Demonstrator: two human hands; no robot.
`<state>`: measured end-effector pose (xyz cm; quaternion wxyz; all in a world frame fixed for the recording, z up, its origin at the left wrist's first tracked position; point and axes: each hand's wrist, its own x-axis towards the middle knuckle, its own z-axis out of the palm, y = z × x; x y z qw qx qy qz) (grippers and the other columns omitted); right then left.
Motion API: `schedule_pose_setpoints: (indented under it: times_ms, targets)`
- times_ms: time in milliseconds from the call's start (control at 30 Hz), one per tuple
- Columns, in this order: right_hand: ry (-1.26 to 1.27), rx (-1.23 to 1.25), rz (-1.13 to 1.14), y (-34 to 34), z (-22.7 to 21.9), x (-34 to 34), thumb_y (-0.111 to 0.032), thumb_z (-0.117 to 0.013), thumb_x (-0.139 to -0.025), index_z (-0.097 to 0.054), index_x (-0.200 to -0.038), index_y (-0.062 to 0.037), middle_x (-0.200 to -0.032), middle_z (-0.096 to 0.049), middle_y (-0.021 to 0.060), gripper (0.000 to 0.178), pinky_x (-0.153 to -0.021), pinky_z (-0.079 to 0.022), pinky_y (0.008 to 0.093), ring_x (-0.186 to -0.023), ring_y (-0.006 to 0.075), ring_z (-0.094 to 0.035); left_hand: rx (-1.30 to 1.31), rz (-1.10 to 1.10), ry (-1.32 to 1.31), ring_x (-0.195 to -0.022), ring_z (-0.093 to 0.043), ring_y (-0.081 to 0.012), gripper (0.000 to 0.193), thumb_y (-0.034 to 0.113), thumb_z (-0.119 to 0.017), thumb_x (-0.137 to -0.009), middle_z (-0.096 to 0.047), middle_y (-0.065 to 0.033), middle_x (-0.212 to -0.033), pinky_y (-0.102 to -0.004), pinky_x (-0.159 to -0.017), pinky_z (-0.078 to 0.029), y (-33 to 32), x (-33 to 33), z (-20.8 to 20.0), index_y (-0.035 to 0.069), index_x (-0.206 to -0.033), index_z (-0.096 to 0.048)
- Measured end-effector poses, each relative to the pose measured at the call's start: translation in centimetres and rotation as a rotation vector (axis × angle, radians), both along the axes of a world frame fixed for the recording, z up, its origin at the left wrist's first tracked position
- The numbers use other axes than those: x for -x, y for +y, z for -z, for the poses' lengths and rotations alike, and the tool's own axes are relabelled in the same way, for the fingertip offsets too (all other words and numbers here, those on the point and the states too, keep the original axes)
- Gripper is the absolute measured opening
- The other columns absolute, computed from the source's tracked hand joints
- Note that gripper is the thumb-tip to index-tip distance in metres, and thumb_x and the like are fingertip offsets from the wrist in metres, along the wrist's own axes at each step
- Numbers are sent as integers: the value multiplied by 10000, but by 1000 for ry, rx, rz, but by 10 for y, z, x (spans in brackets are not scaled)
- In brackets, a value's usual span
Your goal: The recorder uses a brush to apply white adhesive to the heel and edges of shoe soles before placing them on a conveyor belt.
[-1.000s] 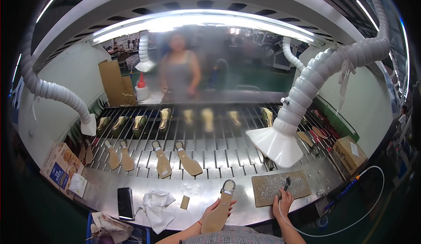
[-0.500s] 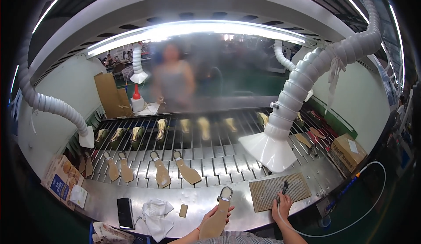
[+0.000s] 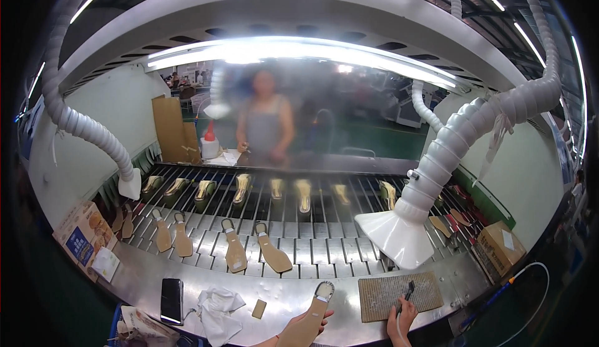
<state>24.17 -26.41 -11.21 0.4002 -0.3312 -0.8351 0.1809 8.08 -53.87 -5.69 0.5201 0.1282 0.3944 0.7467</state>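
Note:
Held in my left hand (image 3: 324, 323) at the lower middle is a tan shoe sole (image 3: 304, 326), with its narrow end, edged in a pale shiny rim, pointing up and away. My fingers wrap its right side. In my right hand (image 3: 402, 323) is a small dark pen-like tool (image 3: 409, 290), its tip over a worn, ridged brown board (image 3: 373, 306). A thin white tube runs by this hand; its join to the tool is hidden. More tan soles (image 3: 273, 256) lie in pairs on the metal slats beyond my hands.
A white hose nozzle (image 3: 399, 238) hangs above the board. Shoe-shaped pieces (image 3: 242, 190) stand on the rollers. At left are a phone (image 3: 171, 301), white cloth (image 3: 219, 313), small tan block (image 3: 259, 309) and printed carton (image 3: 82, 238). A brown box (image 3: 501, 247) sits right. A person (image 3: 265, 122) stands opposite.
The whole view has shifted, so most things sit slightly lower or further right. Both hands keep their holds, the tool tip still above the board.

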Motion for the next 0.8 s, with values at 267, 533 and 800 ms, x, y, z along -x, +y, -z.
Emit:
schedule_pose_setpoints:
  times_ms: [267, 533, 800]
  targets:
    - [-102, 110, 7, 1, -2, 1, -225, -588, -931, -539, -1334, -55, -1308, -499, 285, 440, -1055, -317, 543, -1224, 469, -411, 193, -43, 22, -761, -520, -31, 408, 312, -599, -987, -583, 90, -919, -181, -681, -440, -1, -5, -25, 83, -1325, -603]
    - [-126, 52, 27, -1, -1, 1, -207, -600, -921, -568, -1285, -48, -1248, -547, 272, 399, -1040, -329, 542, -1192, 449, -446, 226, -18, 59, -821, -551, -27, 456, 313, -600, -983, -631, 63, -1110, -206, -740, -482, -2, 7, 12, 109, -1387, -550]
    - [-102, 42, 16, -6, -5, 3, -204, -604, -913, -567, -1284, -50, -1235, -551, 267, 403, -1034, -332, 538, -1174, 444, -454, -272, 223, -541, -925, -581, -181, 522, 223, -441, -1045, -574, -88, -1033, -254, -809, -530, -4, 30, 50, -68, -1459, -315]
